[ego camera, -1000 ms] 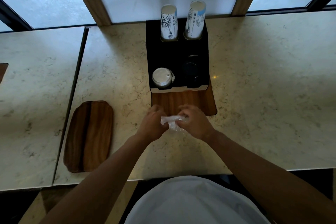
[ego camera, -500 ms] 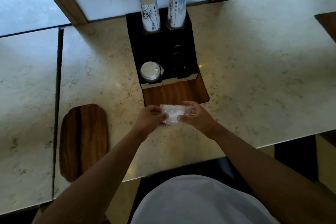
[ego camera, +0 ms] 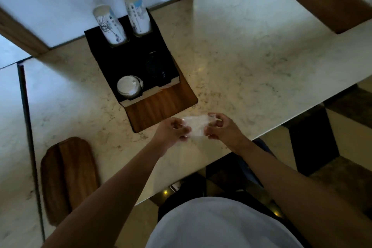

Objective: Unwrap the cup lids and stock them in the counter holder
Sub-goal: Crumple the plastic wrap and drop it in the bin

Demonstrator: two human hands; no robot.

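Note:
A clear plastic wrapper (ego camera: pixel 196 127) is stretched between my two hands above the counter's near edge. My left hand (ego camera: pixel 171 132) pinches its left end and my right hand (ego camera: pixel 222 129) pinches its right end. Behind them stands the black counter holder (ego camera: pixel 128 56) on a wooden base (ego camera: pixel 161 106). A stack of white cup lids (ego camera: pixel 128 87) sits in its front left slot. Black lids (ego camera: pixel 156 67) lie dimly in the front right slot. Two stacks of printed paper cups (ego camera: pixel 109 24) stand upright at the back.
A wooden tray (ego camera: pixel 68 177) lies on the marble counter (ego camera: pixel 241 62) at the left. Another wooden board (ego camera: pixel 332 4) lies at the far right. A dark seam (ego camera: pixel 28 127) splits the counter on the left. The counter's edge runs close under my hands.
The wrapper has gone from a crumpled wad to a sheet pulled out between my hands. The view has swung right and tilted, so the holder sits further left.

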